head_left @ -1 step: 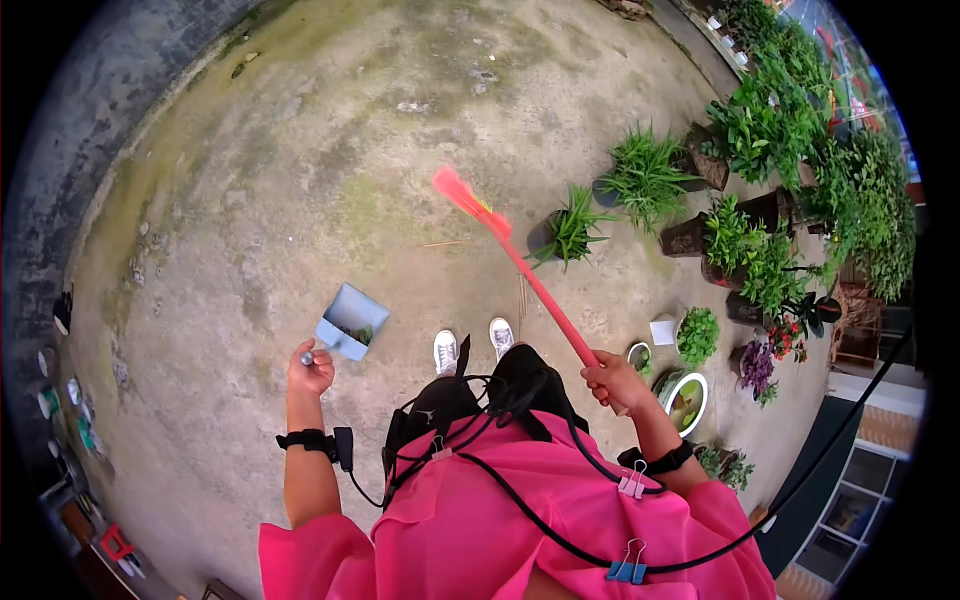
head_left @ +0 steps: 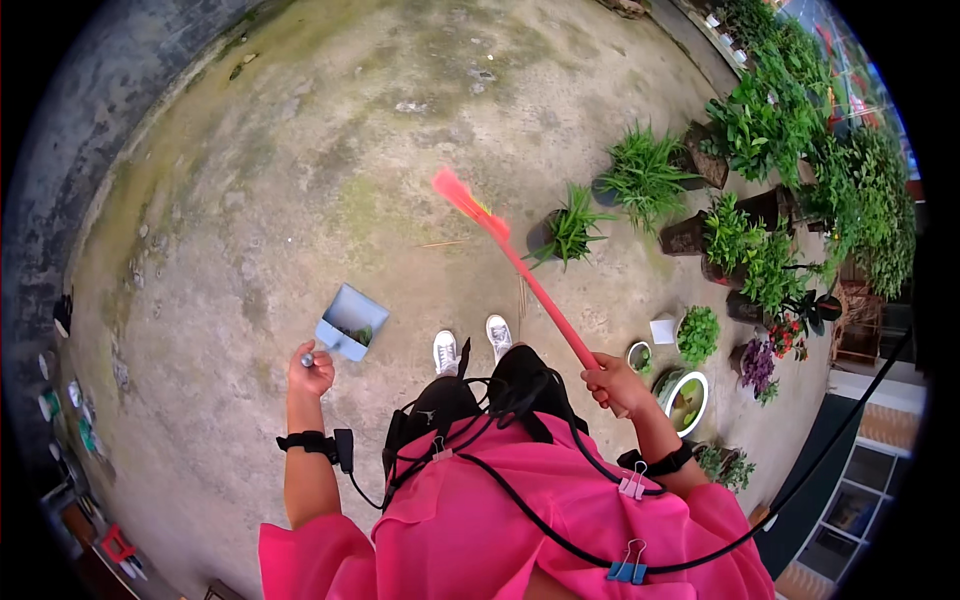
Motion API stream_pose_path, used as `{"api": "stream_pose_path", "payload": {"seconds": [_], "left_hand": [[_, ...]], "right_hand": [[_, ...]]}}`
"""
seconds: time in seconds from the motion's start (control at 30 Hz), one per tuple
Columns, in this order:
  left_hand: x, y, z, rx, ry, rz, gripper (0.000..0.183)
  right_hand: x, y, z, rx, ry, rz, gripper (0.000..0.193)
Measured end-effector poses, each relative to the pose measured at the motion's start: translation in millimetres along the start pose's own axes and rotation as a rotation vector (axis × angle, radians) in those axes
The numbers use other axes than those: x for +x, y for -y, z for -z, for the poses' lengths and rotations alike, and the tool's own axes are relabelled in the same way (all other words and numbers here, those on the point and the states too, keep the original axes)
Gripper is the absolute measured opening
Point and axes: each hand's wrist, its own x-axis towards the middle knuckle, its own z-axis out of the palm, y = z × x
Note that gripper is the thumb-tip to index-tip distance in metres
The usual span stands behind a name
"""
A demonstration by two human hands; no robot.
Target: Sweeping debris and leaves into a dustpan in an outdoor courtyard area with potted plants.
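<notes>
My left hand [head_left: 311, 372] is closed around the grey handle of a dustpan, whose round end pokes up from the fist. The light blue dustpan [head_left: 352, 312] is at the ground ahead of that hand, with some green and dark debris inside. Farther right, my right hand [head_left: 613, 384] grips the red stick of a broom [head_left: 545, 298]. The broom slants forward and left, and its pinkish-red head with a bit of yellow is at the far end, well beyond the dustpan. Whether the bristles touch the ground I cannot tell.
Potted plants [head_left: 572, 228] line the right side, with a white-rimmed basin [head_left: 688, 401] of greenery closer in. My white shoes [head_left: 446, 352] stand on the stained concrete ground [head_left: 260, 200]. A grey wall borders the left. Black cables hang over my pink top.
</notes>
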Motion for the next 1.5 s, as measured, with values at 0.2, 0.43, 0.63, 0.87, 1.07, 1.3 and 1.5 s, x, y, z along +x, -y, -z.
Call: {"api": "stream_pose_path", "payload": {"seconds": [0.2,0.43,0.63,0.87,1.07,1.3,1.5], "left_hand": [[-3,6,-7,-0.031,-0.015,-0.011,0.026],[-37,19,-2,0.032,-0.037,0.040,0.023],[-84,45,7,0.131,0.033,0.067,0.019],[-118,91,11,0.162,0.036,0.074,0.026],[-93,108,0,0.218,0.048,0.139,0.023],[-51,109,-11,0.284,-0.055,0.236,0.020],[2,132,-24,0.349,-0.119,0.177,0.025]], "right_hand": [[-3,-11,8,0.009,0.011,-0.010,0.029],[5,-36,27,-0.070,0.014,-0.025,0.026],[37,-69,44,-0.435,-0.030,0.073,0.023],[81,-90,59,-0.752,-0.027,0.118,0.017],[103,-117,61,-0.768,0.005,0.006,0.017],[110,-151,58,-1.153,-0.150,0.004,0.021],[106,-170,53,-0.768,0.016,-0.200,0.026]]}}
